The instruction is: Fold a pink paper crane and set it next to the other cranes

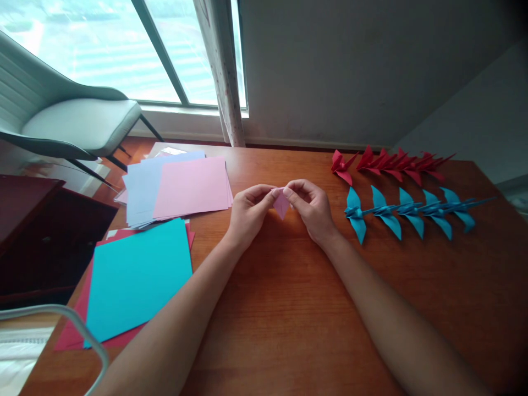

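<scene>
Left hand [249, 212] and right hand [312, 208], both nearly closed, pinch the pink paper [281, 207]. Grip lightly, keeping edges even

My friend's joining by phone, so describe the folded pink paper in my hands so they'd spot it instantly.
At the wooden table, look between the turquoise sheet and the row of blue folded birds. There, the left hand and right hand pinch the folded pink paper, its point downward. Unlike the flat pink sheet, it is small and pointed.
</scene>
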`<state>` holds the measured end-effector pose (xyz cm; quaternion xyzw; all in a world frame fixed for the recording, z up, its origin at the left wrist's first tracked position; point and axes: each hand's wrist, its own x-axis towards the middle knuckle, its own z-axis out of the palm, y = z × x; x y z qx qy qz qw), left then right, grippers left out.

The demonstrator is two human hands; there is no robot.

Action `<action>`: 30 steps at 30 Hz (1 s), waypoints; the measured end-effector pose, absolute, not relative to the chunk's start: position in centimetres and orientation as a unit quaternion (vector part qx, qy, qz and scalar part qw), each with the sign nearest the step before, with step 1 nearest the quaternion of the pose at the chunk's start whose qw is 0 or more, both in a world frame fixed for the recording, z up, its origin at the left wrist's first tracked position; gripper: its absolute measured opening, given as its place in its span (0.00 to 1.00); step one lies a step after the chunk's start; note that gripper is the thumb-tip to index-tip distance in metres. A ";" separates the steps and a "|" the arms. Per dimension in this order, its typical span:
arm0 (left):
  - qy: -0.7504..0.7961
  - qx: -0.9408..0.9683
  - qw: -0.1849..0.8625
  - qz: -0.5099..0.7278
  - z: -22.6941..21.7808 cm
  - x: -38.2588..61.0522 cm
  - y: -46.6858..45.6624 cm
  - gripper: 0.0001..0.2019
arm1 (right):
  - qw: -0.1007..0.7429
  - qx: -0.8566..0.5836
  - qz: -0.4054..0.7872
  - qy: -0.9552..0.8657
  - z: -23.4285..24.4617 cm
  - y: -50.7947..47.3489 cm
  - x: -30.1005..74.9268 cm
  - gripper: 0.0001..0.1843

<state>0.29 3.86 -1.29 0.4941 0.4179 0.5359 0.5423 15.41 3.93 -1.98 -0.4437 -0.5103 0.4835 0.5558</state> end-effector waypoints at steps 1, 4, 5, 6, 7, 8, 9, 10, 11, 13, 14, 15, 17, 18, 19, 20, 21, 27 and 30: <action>0.418 0.496 0.541 0.536 -1.3 0.2 3.9 0.11 | 0.552 -0.445 0.480 -0.517 -1.9 3.9 15.4 0.10; 0.421 0.507 0.535 0.529 -1.4 0.1 3.9 0.11 | 0.541 -0.449 0.465 -0.538 -1.8 3.8 15.4 0.10; 0.421 0.512 0.533 0.525 -1.4 0.1 3.9 0.11 | 0.539 -0.450 0.460 -0.543 -1.7 3.8 15.4 0.10; 0.421 0.517 0.532 0.523 -1.3 0.1 3.8 0.12 | 0.540 -0.449 0.454 -0.548 -1.6 3.8 15.4 0.09; 0.418 0.520 0.530 0.523 -1.3 0.1 3.8 0.11 | 0.543 -0.447 0.447 -0.553 -1.5 3.8 15.5 0.08; 0.414 0.522 0.529 0.525 -1.2 0.2 3.7 0.11 | 0.546 -0.443 0.441 -0.558 -1.5 3.8 15.5 0.07; 0.411 0.523 0.529 0.527 -1.2 0.2 3.7 0.11 | 0.549 -0.440 0.434 -0.563 -1.4 3.8 15.6 0.06; 0.410 0.523 0.527 0.529 -1.1 0.3 3.6 0.11 | 0.554 -0.437 0.428 -0.565 -1.4 3.8 15.6 0.06; 0.409 0.524 0.526 0.531 -1.0 0.3 3.6 0.11 | 0.559 -0.436 0.423 -0.565 -1.4 3.8 15.6 0.05; 0.413 0.527 0.521 0.530 -0.9 0.4 3.5 0.12 | 0.569 -0.438 0.413 -0.560 -1.5 3.7 15.6 0.05; 0.414 0.529 0.519 0.528 -0.9 0.4 3.6 0.13 | 0.572 -0.441 0.409 -0.557 -1.5 3.7 15.6 0.06; 0.414 0.530 0.520 0.527 -0.9 0.4 3.6 0.14 | 0.574 -0.444 0.406 -0.555 -1.6 3.7 15.6 0.06; 0.414 0.528 0.523 0.525 -1.0 0.4 3.7 0.15 | 0.576 -0.448 0.404 -0.552 -1.7 3.8 15.5 0.06; 0.414 0.525 0.524 0.527 -1.1 0.4 3.7 0.15 | 0.578 -0.447 0.406 -0.549 -1.7 3.8 15.5 0.05; 0.414 0.521 0.526 0.530 -1.1 0.4 3.8 0.15 | 0.582 -0.443 0.410 -0.545 -1.7 3.8 15.5 0.05; 0.414 0.517 0.526 0.533 -1.2 0.4 3.8 0.15 | 0.586 -0.439 0.414 -0.541 -1.7 3.9 15.5 0.05; 0.413 0.515 0.527 0.536 -1.2 0.5 3.8 0.15 | 0.588 -0.435 0.417 -0.539 -1.7 3.9 15.5 0.04; 0.400 0.517 0.502 0.566 -1.3 0.5 3.7 0.12 | 0.581 -0.439 0.418 -0.543 -1.5 3.9 15.5 0.07; 0.403 0.542 0.456 0.580 -1.5 0.4 3.7 0.11 | 0.582 -0.427 0.418 -0.552 -1.4 3.8 15.5 0.06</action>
